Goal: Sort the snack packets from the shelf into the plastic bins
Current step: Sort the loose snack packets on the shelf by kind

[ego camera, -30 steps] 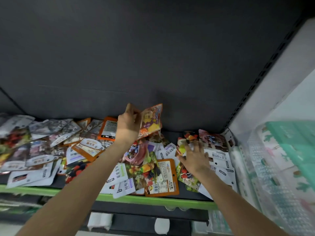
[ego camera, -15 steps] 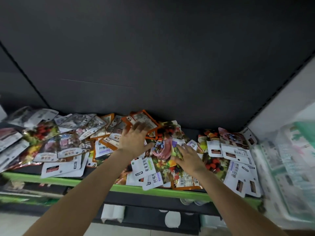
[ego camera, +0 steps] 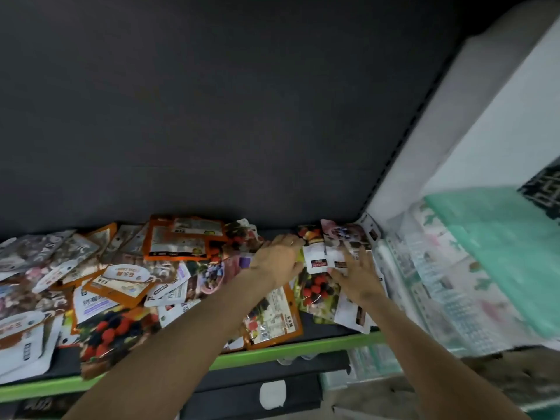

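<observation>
We rest our left hand (ego camera: 277, 260) and right hand (ego camera: 357, 275), fingers spread flat, on the snack packets (ego camera: 318, 286) covering the shelf (ego camera: 272, 356).

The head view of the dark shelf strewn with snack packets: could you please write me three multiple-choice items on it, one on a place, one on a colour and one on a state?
1. Where do both hands work?
A. at the right end of the packet pile
B. at the far left end
C. below the shelf

2. What colour is the shelf's front edge strip?
A. red
B. green
C. white

3. How does the right hand lie?
A. closed in a fist
B. lifting a packet high
C. fingers spread flat on the packets

Answers:
1. A: the left hand and right hand meet over the white-labelled berry packets near the right wall.
2. B: the green front edge strip runs under the glossy snack packets.
3. C: its fingers fan out straight across the labels; no packet is raised.
</observation>
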Available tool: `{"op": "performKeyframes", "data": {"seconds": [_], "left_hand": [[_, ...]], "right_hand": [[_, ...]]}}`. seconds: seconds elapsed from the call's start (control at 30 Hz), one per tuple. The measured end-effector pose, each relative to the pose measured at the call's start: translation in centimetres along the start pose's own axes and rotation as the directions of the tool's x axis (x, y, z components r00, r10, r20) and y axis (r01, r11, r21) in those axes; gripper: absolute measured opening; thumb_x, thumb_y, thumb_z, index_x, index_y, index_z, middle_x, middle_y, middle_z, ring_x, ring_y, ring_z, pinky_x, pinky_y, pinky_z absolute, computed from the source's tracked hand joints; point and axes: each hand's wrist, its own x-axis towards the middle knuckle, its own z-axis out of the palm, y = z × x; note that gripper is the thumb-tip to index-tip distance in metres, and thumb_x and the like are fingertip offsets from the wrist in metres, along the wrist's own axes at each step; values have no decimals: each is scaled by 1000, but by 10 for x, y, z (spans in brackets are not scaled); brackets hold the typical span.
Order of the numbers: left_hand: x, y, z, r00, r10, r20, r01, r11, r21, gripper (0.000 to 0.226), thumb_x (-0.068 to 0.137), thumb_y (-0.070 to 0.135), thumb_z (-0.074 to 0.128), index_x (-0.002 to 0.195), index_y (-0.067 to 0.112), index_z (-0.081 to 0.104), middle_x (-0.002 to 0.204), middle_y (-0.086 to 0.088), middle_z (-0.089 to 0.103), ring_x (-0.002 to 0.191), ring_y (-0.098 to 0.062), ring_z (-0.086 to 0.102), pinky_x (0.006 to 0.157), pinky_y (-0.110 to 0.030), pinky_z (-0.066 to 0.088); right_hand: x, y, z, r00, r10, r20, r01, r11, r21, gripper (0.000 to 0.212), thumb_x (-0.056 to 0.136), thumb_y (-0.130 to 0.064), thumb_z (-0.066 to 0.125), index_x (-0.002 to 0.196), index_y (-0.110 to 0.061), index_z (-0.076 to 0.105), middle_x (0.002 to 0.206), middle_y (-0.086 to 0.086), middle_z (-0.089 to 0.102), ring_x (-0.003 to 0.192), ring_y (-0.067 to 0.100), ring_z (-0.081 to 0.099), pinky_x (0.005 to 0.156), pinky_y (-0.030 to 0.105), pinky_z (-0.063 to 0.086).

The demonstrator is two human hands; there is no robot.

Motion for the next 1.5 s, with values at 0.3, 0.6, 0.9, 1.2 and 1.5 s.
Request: {"op": "performKeyframes", "data": {"seconds": [0.3, 0.6, 0.9, 1.2, 1.5], "left_hand": [[22, -24, 35, 942, -183, 280, 119, 966, 230, 95, 83, 67, 50, 152, 19, 5, 160, -1, 4, 146, -20, 6, 118, -37, 5], [-1, -47, 36, 950, -183, 253, 56, 897, 438, 71, 94, 58, 34, 151, 25, 7, 159, 5, 8, 146, -14, 6, 119, -40, 4], [10, -7, 30, 984, -111, -141, 71, 961, -266, 50, 100, 22, 40, 148, 17, 26, 154, -1, 27, 143, -16, 20, 117, -28, 15], [38, -7, 45, 970, -132, 204, 133, 991, 7, 90, 84, 60, 55, 151, 31, 4, 159, 4, -9, 146, -18, -9, 118, -44, 7], [25, -36, 32, 959, -281, -39, 278, 957, -79, 64, 94, 47, 47, 149, 36, 16, 157, 4, 18, 144, -17, 17, 115, -35, 21]], "right_hand": [[11, 15, 4, 994, -109, -2, 107, 981, -164, 81, 89, -57, 49, 150, -19, 13, 159, 5, 3, 146, 25, 9, 115, 39, 21], [23, 10, 9, 980, -172, 103, 186, 970, -154, 92, 85, -61, 53, 150, -37, -7, 159, 0, -12, 146, 29, -7, 117, 47, 18], [10, 2, 16, 892, -439, 107, 407, 884, 230, 76, 92, -27, 58, 152, -25, 11, 159, -8, 8, 145, 13, 16, 115, 28, 20], [27, 38, 5, 991, -134, 9, 134, 991, -5, 68, 97, -34, 48, 151, -21, 10, 159, 2, -2, 147, 22, 2, 116, 38, 18], [20, 38, 5, 968, -239, 83, 231, 968, 94, 82, 88, -43, 61, 151, -24, 13, 159, -2, 7, 146, 19, 9, 116, 37, 22]]}}
